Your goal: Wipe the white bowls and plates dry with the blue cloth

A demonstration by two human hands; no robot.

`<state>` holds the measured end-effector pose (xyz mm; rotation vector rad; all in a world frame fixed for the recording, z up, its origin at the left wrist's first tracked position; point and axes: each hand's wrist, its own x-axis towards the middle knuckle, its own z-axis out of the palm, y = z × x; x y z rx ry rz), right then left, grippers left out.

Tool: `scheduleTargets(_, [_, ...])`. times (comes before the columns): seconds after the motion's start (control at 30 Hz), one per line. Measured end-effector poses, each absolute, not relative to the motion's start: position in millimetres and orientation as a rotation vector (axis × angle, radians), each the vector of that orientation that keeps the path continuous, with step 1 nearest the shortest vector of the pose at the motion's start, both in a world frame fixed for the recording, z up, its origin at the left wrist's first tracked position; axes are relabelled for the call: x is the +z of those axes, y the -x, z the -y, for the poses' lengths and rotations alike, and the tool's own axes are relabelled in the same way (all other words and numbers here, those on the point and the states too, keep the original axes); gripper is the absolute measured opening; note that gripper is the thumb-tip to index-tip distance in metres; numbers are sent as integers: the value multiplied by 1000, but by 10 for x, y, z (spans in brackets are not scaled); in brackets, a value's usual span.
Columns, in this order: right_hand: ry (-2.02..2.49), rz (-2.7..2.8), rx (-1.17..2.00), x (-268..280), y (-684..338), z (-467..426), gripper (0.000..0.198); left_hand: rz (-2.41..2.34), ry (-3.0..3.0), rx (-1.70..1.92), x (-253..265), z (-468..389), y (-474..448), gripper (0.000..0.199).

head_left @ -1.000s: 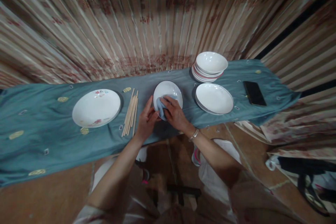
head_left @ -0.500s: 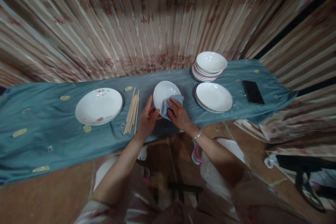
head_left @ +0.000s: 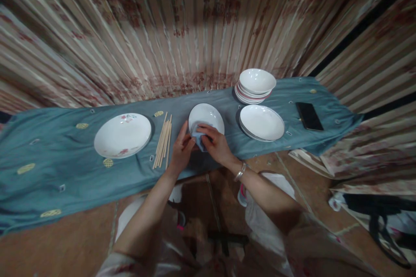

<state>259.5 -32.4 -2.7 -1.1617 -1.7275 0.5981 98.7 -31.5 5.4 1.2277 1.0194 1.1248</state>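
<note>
A white bowl (head_left: 211,114) with a thin dark rim sits at the middle of the cloth-covered table. My left hand (head_left: 182,149) grips its left edge, thumb at the near rim and fingers along the side. Bunched under the fingers of my right hand (head_left: 217,145) is a light blue cloth (head_left: 199,134), pressed on the near left part of the bowl's inside. Part of the cloth hangs over the near rim. Just left of my left hand lies a bundle of wooden chopsticks (head_left: 163,140).
A large flowered plate (head_left: 122,136) is at left. On the right stand stacked plates (head_left: 261,122), stacked bowls (head_left: 256,81) behind them, and a black phone (head_left: 309,116). The blue-green tablecloth (head_left: 74,169) ends just before my body; a curtain (head_left: 195,30) hangs behind.
My right hand has slid the cloth leftward across the bowl, closer to my left hand. My left hand stays at the bowl's edge. The view has shifted slightly.
</note>
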Motion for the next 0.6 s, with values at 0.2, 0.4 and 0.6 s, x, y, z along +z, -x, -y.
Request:
scheduleTargets(0.2, [1132, 1851, 333, 194, -2558, 263, 41, -966, -1173, 1133, 16, 342, -1007, 83])
scheduleTargets(0.4, [1094, 2021, 240, 228, -2460, 107, 49, -950, -1195, 1145, 1, 378, -1020, 81])
scheduleTargets(0.6, [1179, 2006, 149, 243, -2542, -152, 47, -960, -1206, 1126, 52, 435, -1016, 85])
